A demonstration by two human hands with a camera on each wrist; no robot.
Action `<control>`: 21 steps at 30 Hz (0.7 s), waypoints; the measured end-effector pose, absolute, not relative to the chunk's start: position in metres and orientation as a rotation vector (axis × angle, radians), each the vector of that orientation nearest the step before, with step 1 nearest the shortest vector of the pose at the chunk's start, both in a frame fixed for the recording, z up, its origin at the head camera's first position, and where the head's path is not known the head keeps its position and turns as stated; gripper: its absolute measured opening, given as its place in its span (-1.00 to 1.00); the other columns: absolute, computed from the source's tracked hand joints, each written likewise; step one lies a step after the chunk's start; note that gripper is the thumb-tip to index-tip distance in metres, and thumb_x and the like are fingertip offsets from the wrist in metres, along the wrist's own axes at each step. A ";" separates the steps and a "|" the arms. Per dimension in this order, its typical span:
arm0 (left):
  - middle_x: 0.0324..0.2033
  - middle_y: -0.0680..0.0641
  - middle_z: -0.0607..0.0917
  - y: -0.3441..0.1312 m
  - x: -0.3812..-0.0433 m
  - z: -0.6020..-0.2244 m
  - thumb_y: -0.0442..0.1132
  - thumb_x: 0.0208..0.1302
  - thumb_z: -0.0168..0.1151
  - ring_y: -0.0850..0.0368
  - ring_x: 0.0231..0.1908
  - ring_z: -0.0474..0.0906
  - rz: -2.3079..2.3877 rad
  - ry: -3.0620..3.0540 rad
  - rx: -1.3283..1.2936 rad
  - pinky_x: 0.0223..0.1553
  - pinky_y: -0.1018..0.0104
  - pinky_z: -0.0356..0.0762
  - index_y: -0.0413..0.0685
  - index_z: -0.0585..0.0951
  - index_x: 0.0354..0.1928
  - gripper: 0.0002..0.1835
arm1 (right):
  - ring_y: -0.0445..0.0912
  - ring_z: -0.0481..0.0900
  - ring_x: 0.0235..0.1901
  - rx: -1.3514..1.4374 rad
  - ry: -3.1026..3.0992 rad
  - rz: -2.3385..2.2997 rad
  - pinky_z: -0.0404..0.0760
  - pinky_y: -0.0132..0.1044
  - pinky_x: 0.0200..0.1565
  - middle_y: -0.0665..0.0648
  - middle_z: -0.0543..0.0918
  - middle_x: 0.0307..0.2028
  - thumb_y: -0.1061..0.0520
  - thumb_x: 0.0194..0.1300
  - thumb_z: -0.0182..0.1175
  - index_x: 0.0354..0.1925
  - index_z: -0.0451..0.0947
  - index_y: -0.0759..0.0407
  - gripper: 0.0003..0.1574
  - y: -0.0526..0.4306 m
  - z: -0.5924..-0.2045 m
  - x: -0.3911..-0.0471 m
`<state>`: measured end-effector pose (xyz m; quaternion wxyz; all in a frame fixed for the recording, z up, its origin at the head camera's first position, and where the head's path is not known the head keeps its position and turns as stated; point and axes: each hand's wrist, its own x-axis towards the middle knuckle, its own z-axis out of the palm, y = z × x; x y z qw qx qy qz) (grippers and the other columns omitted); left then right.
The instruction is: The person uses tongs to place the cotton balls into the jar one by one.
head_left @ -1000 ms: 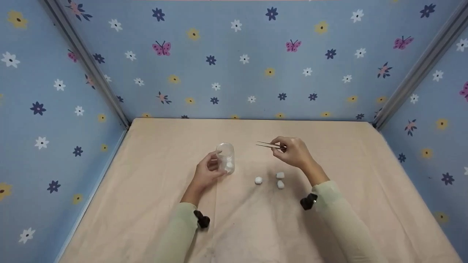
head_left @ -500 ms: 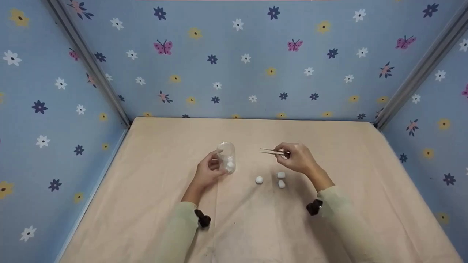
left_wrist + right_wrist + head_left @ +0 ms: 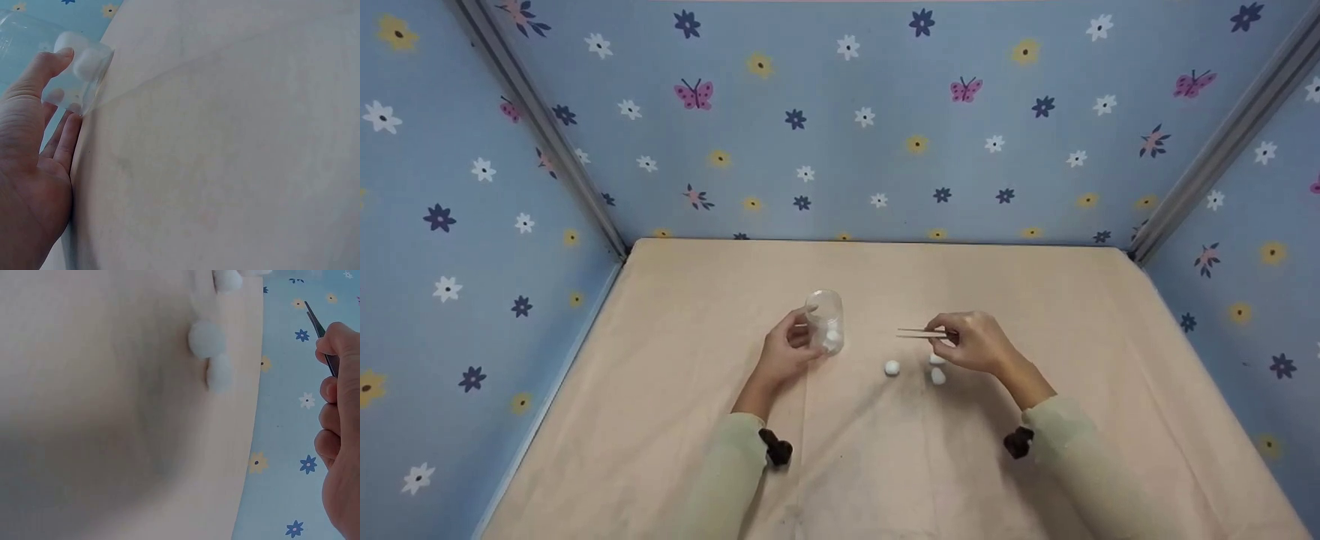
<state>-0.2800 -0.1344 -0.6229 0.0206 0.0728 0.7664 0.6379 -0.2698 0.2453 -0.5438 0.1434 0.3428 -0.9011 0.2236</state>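
My left hand (image 3: 784,352) grips a clear jar (image 3: 826,309) around its side, with white cotton balls (image 3: 87,64) lying at its bottom. In the left wrist view the thumb lies over the jar wall. My right hand (image 3: 979,343) pinches metal tweezers (image 3: 916,333) whose tips point left, slightly apart with nothing between them. Below the tweezers, one loose cotton ball (image 3: 892,368) rests on the cloth. Beside it, under the right hand, lie two more, the nearer cotton ball (image 3: 937,376) in plain sight and the farther one partly hidden by the fingers.
A pale peach cloth (image 3: 675,322) with creases covers the table. Blue flowered panels (image 3: 840,112) close off the back and both sides, joined by grey metal posts (image 3: 547,124). A black wrist device (image 3: 777,450) sits at the left sleeve, another black device (image 3: 1018,442) at the right.
My right hand has come down toward the near side and slightly right with the tweezers, now overlapping one of the cotton balls. The left hand and jar have stayed in place.
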 end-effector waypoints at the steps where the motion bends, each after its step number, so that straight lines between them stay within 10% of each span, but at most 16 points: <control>1: 0.37 -0.32 0.63 -0.134 -0.280 -0.623 -0.56 0.26 0.55 -0.32 0.39 0.71 1.974 2.377 0.225 0.49 -0.13 0.72 -0.02 0.52 0.60 -0.14 | -0.33 0.36 -0.53 0.996 -2.598 0.643 0.42 -0.35 -0.42 0.14 0.76 -0.52 0.22 0.36 0.48 -0.10 0.85 0.14 -0.85 0.246 -0.545 -0.269; 21: 0.35 -0.31 0.64 -0.134 -0.280 -0.622 -0.53 0.26 0.58 -0.30 0.39 0.71 1.967 2.396 0.213 0.51 -0.13 0.70 -0.04 0.53 0.59 -0.15 | -0.31 0.42 -0.53 1.061 -2.682 0.585 0.45 -0.38 -0.41 0.02 0.76 -0.51 0.15 0.34 0.49 -0.12 0.86 0.10 -0.85 0.241 -0.567 -0.253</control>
